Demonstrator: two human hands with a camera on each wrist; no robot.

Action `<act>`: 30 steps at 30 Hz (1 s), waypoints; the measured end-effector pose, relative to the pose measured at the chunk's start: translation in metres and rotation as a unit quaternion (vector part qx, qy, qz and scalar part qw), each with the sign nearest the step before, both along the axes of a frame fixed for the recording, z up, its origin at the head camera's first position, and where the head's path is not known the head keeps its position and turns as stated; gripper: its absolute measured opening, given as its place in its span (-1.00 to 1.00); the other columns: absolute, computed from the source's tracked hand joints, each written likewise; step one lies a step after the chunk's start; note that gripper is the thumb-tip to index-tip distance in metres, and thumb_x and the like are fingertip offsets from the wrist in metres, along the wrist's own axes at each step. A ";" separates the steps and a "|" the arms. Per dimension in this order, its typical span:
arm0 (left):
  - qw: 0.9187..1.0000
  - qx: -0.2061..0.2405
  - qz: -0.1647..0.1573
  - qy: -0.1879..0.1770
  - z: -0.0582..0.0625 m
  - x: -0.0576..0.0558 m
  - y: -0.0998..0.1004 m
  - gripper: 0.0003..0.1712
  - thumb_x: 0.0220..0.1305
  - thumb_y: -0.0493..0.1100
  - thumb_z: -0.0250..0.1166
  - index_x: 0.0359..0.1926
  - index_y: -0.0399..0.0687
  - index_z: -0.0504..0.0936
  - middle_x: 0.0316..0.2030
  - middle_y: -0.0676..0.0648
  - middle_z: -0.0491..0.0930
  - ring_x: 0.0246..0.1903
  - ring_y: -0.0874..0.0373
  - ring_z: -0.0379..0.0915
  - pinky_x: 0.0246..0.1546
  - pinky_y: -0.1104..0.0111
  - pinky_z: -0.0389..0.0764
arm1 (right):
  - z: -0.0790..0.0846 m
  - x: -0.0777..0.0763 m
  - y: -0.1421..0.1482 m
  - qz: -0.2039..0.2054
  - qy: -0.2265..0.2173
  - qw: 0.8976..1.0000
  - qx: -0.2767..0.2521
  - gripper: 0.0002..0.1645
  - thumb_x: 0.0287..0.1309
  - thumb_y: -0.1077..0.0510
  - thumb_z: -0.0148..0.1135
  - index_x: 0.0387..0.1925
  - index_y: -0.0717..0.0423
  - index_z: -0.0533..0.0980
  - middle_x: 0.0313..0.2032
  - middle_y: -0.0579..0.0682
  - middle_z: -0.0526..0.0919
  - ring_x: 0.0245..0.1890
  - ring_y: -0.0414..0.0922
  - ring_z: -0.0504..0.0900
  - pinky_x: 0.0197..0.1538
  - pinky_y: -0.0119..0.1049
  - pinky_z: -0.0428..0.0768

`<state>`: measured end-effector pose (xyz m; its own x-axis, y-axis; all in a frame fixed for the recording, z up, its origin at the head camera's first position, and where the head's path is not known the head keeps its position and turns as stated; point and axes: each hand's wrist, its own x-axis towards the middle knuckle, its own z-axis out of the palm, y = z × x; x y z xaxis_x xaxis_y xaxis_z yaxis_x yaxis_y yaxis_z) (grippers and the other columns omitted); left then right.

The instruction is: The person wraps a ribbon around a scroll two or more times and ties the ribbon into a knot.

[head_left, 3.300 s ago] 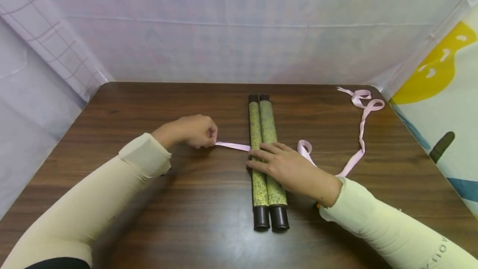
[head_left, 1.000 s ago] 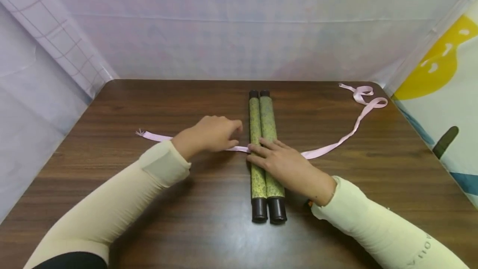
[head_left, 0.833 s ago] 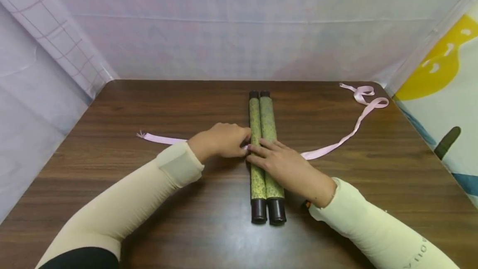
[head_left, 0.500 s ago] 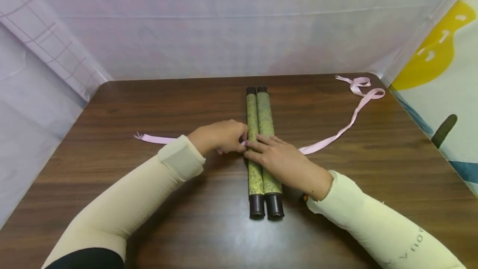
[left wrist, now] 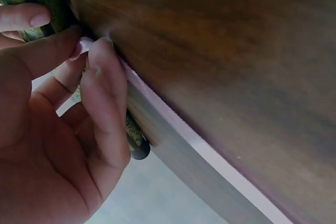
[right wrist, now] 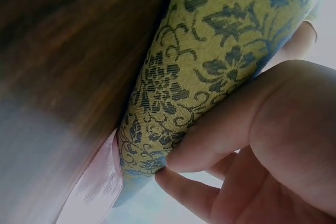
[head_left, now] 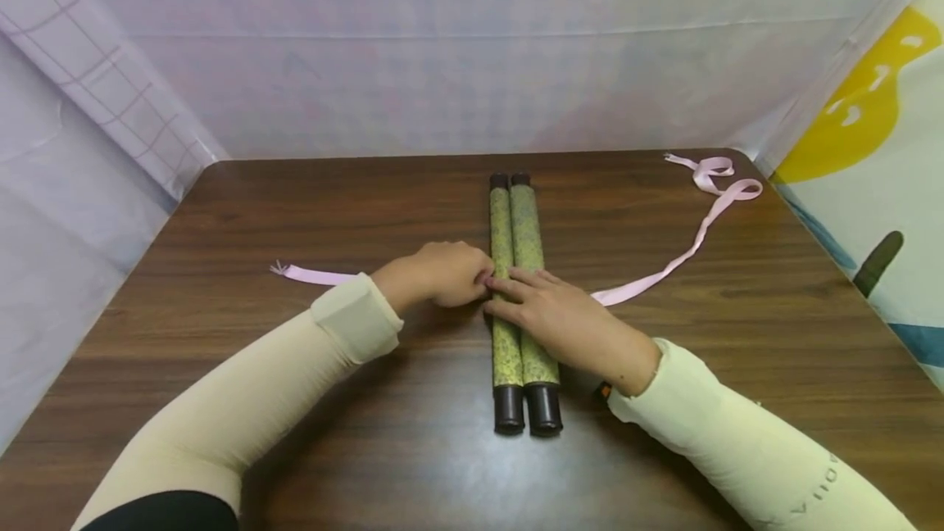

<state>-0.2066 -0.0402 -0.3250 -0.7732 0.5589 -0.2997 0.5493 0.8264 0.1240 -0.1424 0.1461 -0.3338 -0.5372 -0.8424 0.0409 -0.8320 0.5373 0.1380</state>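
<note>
Two rolled scrolls, a left scroll [head_left: 506, 351] and a right scroll [head_left: 542, 360], lie side by side, covered in yellow-green floral brocade with dark end caps. A pale pink ribbon [head_left: 627, 292] passes beneath them and comes out on both sides. At the left scroll's edge, my left hand [head_left: 451, 273] pinches the ribbon between thumb and finger; the left wrist view shows a small fold of ribbon [left wrist: 81, 49] at the fingertips. My right hand [head_left: 564, 318] rests across both scrolls, fingers spread over the brocade [right wrist: 163, 85], its fingertips close to the left hand's.
The brown wooden table [head_left: 354, 203] carries everything. The ribbon's frayed left end [head_left: 310, 274] lies flat, while its right part runs to loops [head_left: 711, 174] near the far right corner. Pale curtains [head_left: 442, 47] stand behind and at the sides.
My left hand has let go of the ribbon farther left, moved right to the scrolls and pinched it there. The ribbon's loop just right of the scrolls has straightened. The right hand has stayed.
</note>
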 end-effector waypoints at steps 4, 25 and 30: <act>1.000 0.003 0.002 0.007 -0.001 0.000 -0.005 -0.73 0.30 -0.01 0.09 -0.55 0.12 0.43 -0.55 0.06 0.49 -0.54 0.19 0.40 -0.56 0.32 0.39 | -0.001 0.000 0.000 -0.001 0.001 1.000 -0.002 -0.26 0.02 0.47 0.21 0.25 -0.05 0.39 0.32 0.10 0.31 0.26 0.16 0.21 0.17 0.17 0.38; 0.991 0.021 0.061 -0.115 0.005 -0.012 -0.061 -0.70 0.28 -0.06 0.16 -0.58 0.00 0.39 -0.57 0.00 0.44 -0.68 0.18 0.50 -0.69 0.42 0.45 | -0.002 -0.001 0.002 0.003 0.011 1.000 -0.008 -0.26 -0.01 0.46 0.22 0.23 -0.08 0.41 0.28 0.10 0.37 0.24 0.16 0.25 0.19 0.13 0.38; 0.988 0.034 0.077 -0.131 0.009 -0.012 -0.081 -0.71 0.26 -0.16 0.16 -0.60 -0.04 0.38 -0.59 -0.01 0.41 -0.67 0.18 0.45 -0.68 0.45 0.48 | -0.001 -0.002 0.000 0.007 0.013 1.000 -0.008 -0.25 -0.03 0.46 0.24 0.23 -0.06 0.41 0.28 0.11 0.36 0.24 0.16 0.24 0.20 0.13 0.37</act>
<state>-0.2185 -0.1213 -0.3159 -0.7514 0.4663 -0.4669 0.3594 0.8826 0.3031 -0.1441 0.1466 -0.3351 -0.5235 -0.8494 0.0676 -0.8361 0.5273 0.1512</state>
